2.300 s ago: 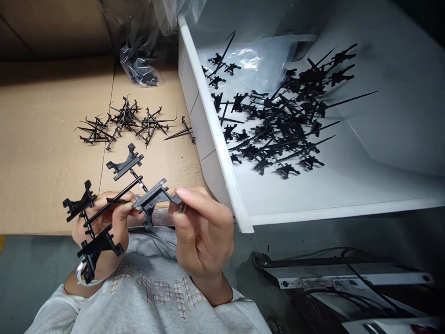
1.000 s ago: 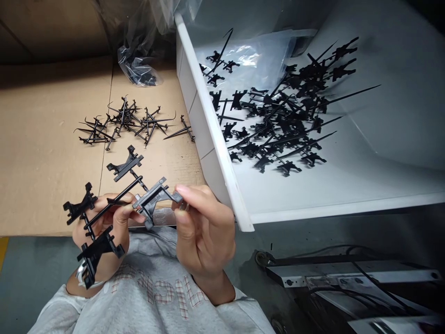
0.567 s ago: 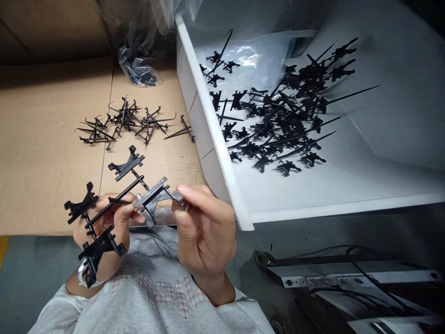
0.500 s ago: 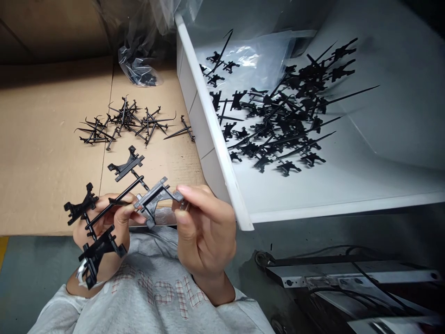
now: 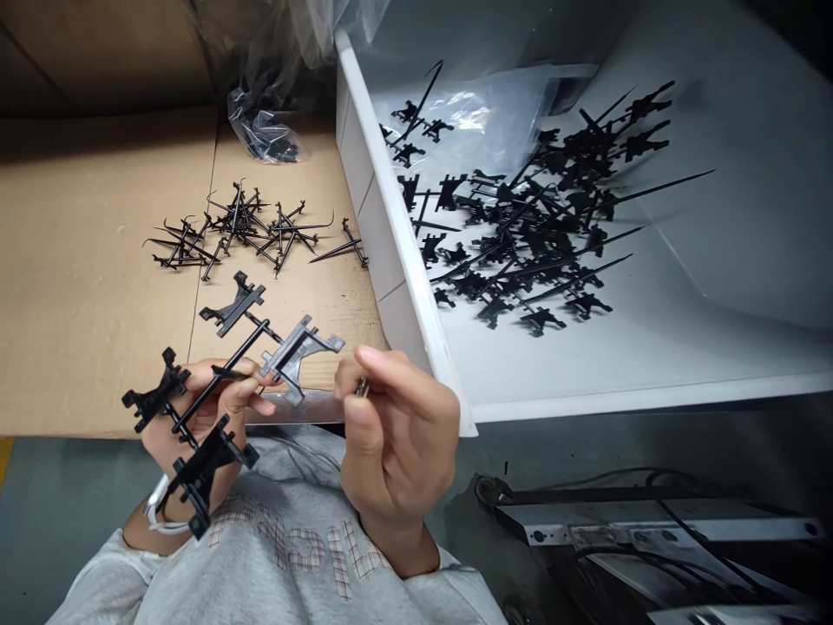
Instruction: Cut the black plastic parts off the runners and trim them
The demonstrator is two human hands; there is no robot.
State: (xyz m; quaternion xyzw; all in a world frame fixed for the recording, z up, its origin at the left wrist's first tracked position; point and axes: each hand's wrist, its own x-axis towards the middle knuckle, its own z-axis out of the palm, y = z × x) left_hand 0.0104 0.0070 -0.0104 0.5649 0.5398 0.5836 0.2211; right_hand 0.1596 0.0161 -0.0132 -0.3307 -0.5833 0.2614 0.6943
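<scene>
My left hand (image 5: 232, 401) pinches the thin stem of a black plastic sprue (image 5: 225, 375), held up over the table's near edge. Several bracket-like parts hang from its runners, among them a bracket (image 5: 294, 354) that shines grey in the light and faces my right hand (image 5: 402, 438). Between the right thumb and fingers is a small shiny metal piece (image 5: 363, 387), mostly hidden, whose kind I cannot make out. A short gap separates the right fingertips from that bracket.
Bare black runners (image 5: 238, 221) lie heaped on the cardboard-covered table (image 5: 84, 304), with a clear plastic bag (image 5: 264, 130) behind them. To the right, a white bin (image 5: 420, 304) holds many sprues with brackets (image 5: 521, 234). A metal frame with cables (image 5: 586, 525) stands below it.
My right hand has drawn back to the right, off the grey-shining bracket, keeping the small metal piece. The sprue has tilted slightly in my left hand.
</scene>
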